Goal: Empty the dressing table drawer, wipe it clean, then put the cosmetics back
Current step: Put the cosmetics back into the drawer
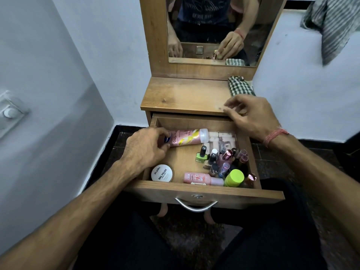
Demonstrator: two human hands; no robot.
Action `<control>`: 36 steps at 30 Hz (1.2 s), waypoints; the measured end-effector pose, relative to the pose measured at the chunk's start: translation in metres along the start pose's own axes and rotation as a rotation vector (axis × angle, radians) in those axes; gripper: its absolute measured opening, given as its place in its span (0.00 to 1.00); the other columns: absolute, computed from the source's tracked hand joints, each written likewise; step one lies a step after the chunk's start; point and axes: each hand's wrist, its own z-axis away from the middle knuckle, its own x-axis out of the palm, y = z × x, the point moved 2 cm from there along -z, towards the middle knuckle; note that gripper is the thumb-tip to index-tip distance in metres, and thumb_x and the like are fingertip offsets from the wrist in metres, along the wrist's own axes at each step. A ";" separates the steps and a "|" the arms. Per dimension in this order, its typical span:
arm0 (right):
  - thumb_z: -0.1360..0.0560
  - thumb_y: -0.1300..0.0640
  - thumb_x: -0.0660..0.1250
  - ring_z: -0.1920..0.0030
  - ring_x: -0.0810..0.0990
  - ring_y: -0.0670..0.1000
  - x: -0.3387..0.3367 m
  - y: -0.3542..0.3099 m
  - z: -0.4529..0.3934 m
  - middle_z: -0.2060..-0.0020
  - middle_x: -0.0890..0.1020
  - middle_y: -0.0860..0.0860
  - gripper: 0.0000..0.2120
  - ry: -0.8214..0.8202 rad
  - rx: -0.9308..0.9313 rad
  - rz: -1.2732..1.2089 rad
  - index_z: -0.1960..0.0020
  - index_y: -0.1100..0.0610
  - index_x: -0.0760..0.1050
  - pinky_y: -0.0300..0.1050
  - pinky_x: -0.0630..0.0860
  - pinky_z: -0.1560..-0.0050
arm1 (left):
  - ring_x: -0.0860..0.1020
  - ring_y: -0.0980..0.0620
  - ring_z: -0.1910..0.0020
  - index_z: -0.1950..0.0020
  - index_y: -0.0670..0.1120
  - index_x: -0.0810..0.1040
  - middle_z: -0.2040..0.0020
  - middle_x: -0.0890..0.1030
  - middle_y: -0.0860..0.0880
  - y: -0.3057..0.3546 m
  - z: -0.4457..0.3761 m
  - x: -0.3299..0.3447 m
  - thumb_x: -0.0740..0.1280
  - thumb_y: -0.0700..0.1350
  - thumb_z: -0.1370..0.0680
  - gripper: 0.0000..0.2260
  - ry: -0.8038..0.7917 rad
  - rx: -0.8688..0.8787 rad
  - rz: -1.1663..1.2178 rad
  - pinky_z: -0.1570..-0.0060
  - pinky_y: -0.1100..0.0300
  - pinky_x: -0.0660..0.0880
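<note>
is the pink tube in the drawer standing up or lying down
Lying down: the pink tube rests on its side along the back of the drawer, its base in the left hand.

Can't see the base end of the pink tube [187,137], my left hand [145,149] covers it. The print on the small pink bottle [202,178] is too tiny to read. The drawer [194,189] back corner hides under my right hand [251,115], and the striped cloth [335,24] gets cut off at the frame edge.

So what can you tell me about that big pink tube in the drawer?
The pink tube looks like glossy plastic, with a yellow swirl, some lettering and a whitish cap pointing right. It lies on its side along the back of the open wooden drawer. The left hand grips its left end, hiding that part.
</note>
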 end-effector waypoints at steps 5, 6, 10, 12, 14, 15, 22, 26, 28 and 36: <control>0.18 0.46 0.70 0.28 0.71 0.61 0.000 0.020 -0.013 0.28 0.77 0.54 0.24 -0.075 0.093 0.250 0.24 0.51 0.75 0.59 0.72 0.26 | 0.82 0.61 0.49 0.41 0.61 0.87 0.43 0.86 0.62 -0.004 0.016 -0.006 0.76 0.56 0.20 0.08 0.031 0.020 0.232 0.47 0.56 0.78; 0.17 0.44 0.68 0.26 0.70 0.61 0.002 0.022 -0.015 0.25 0.75 0.54 0.26 -0.108 0.111 0.269 0.22 0.50 0.73 0.61 0.70 0.24 | 0.81 0.64 0.54 0.45 0.61 0.87 0.49 0.86 0.65 -0.004 0.022 -0.007 0.77 0.56 0.20 0.05 0.018 0.030 0.291 0.48 0.56 0.79; 0.16 0.43 0.65 0.25 0.71 0.62 0.005 0.025 -0.021 0.22 0.74 0.54 0.26 -0.122 0.124 0.309 0.20 0.49 0.70 0.63 0.70 0.24 | 0.83 0.63 0.53 0.51 0.59 0.88 0.52 0.85 0.67 0.003 0.055 -0.016 0.75 0.62 0.19 0.09 -0.088 0.192 0.443 0.54 0.60 0.78; 0.16 0.44 0.66 0.25 0.71 0.63 0.005 0.026 -0.023 0.22 0.73 0.55 0.26 -0.106 0.141 0.315 0.20 0.49 0.70 0.64 0.70 0.24 | 0.83 0.64 0.47 0.49 0.60 0.89 0.50 0.86 0.67 0.008 0.070 -0.021 0.74 0.67 0.20 0.12 -0.152 0.310 0.454 0.48 0.64 0.77; 0.16 0.44 0.66 0.24 0.69 0.64 0.005 0.028 -0.026 0.20 0.71 0.56 0.28 -0.107 0.178 0.328 0.18 0.49 0.68 0.65 0.69 0.24 | 0.82 0.65 0.43 0.47 0.61 0.89 0.49 0.86 0.68 0.010 0.083 -0.019 0.76 0.69 0.22 0.14 -0.172 0.399 0.439 0.41 0.63 0.76; 0.16 0.43 0.66 0.24 0.69 0.64 0.005 0.029 -0.028 0.20 0.71 0.56 0.29 -0.118 0.195 0.333 0.18 0.49 0.67 0.64 0.69 0.24 | 0.82 0.65 0.43 0.47 0.61 0.89 0.49 0.86 0.67 0.010 0.087 -0.016 0.77 0.70 0.23 0.15 -0.165 0.424 0.433 0.40 0.62 0.77; 0.15 0.43 0.63 0.26 0.69 0.62 0.004 0.027 -0.031 0.22 0.74 0.53 0.25 -0.141 0.190 0.349 0.20 0.48 0.70 0.63 0.71 0.27 | 0.83 0.61 0.46 0.47 0.59 0.91 0.50 0.85 0.67 0.008 0.096 0.001 0.82 0.65 0.25 0.13 -0.028 0.409 0.526 0.46 0.59 0.80; 0.14 0.43 0.62 0.26 0.69 0.62 0.006 0.027 -0.028 0.21 0.73 0.52 0.24 -0.130 0.192 0.349 0.20 0.47 0.70 0.64 0.70 0.27 | 0.83 0.59 0.48 0.48 0.59 0.90 0.51 0.85 0.65 0.007 0.097 0.003 0.82 0.65 0.24 0.12 0.014 0.428 0.521 0.48 0.56 0.81; 0.15 0.43 0.63 0.26 0.69 0.62 0.007 0.026 -0.026 0.22 0.73 0.52 0.24 -0.118 0.192 0.336 0.21 0.47 0.71 0.64 0.69 0.27 | 0.83 0.58 0.48 0.47 0.58 0.89 0.50 0.85 0.64 0.007 0.098 0.003 0.82 0.65 0.24 0.13 0.048 0.441 0.507 0.48 0.55 0.81; 0.16 0.48 0.67 0.27 0.70 0.60 0.007 0.018 -0.003 0.26 0.75 0.53 0.20 0.005 0.124 0.244 0.26 0.50 0.76 0.62 0.72 0.26 | 0.80 0.51 0.49 0.43 0.50 0.86 0.44 0.84 0.60 0.019 0.093 0.005 0.80 0.56 0.20 0.13 0.251 0.479 0.394 0.49 0.50 0.80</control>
